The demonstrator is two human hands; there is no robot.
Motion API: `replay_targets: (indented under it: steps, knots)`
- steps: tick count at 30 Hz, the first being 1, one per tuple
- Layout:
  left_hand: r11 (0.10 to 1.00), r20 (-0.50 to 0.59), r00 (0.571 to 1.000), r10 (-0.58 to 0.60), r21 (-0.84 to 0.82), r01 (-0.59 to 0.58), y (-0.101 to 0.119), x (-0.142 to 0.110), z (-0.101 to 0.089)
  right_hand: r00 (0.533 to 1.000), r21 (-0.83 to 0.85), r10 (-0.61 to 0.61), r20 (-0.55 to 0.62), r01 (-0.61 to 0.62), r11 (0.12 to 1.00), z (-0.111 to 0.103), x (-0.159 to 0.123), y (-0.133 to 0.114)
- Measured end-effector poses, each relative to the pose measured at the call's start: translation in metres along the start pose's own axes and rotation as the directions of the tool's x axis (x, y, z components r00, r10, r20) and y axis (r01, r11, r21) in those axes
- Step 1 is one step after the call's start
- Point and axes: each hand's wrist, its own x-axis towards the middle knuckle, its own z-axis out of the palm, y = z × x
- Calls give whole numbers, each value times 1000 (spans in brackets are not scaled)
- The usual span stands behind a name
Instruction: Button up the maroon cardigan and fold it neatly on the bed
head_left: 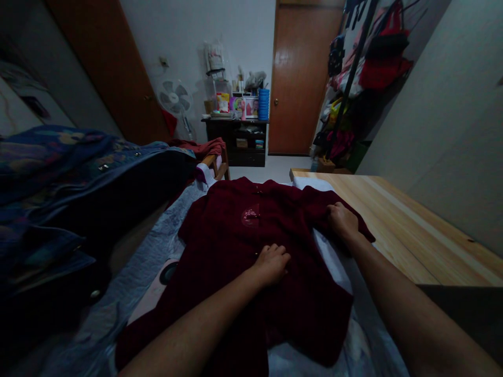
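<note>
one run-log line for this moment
left hand: on maroon garment | right hand: curled on its sleeve | garment: spread front up

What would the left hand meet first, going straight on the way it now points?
More of the dark red garment under the left hand; farther along, probably the right hand at its sleeve, though depth is unclear.

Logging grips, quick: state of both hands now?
Left hand: curled on the jacket; can't tell if gripping.
Right hand: closed, holding the sleeve.

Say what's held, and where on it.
The right hand appears to pinch the dark red garment by its sleeve; the left hand rests on it, grip unclear.
</note>
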Motion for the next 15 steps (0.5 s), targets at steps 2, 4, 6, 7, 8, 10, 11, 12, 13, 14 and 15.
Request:
replay_targets:
  steps: [2, 4, 6, 7, 8, 10, 11, 12, 13, 14, 15]
  knots:
    - [999, -7, 1000, 11, 39, -10, -1, 3, 5, 999, 8, 17, -33, -17, 1000, -5, 1, 0]
    - [998, -17, 1000, 20, 59, -19, -2, 4, 9, 995, 31, 8, -100, -5, 1000, -11, 3, -3]
    - [998, -33, 999, 31, 52, -29, -2, 2, 12, 979, 87, -12, -204, 31, 996, -17, 5, -10]
    - [999, -43, 999, 34, 30, -32, -2, 1, 12, 964, 122, -32, -265, 66, 990, -20, 6, -15]
    - [999, -51, 998, 35, -14, -36, -3, -1, 12, 942, 154, -55, -331, 112, 982, -23, 7, -21]
    - [980, -67, 997, 28, -194, -41, -6, -5, 10, 883, 189, -112, -456, 219, 957, -29, 6, -36]
    - [945, -77, 997, 19, -325, -43, -8, -6, 8, 851, 189, -142, -505, 270, 944, -31, 5, -46]
    - [880, -93, 996, -2, -473, -42, -11, -7, 6, 823, 182, -174, -541, 316, 931, -34, 2, -56]
    - [780, -115, 993, -42, -625, -39, -15, -8, 3, 799, 174, -199, -568, 353, 919, -37, -2, -67]
    - [646, -133, 985, -109, -763, -32, -18, -8, -1, 779, 163, -235, -581, 395, 904, -39, -7, -79]
    - [485, -134, 971, -199, -874, -21, -22, -10, -5, 762, 150, -280, -583, 440, 885, -41, -12, -91]
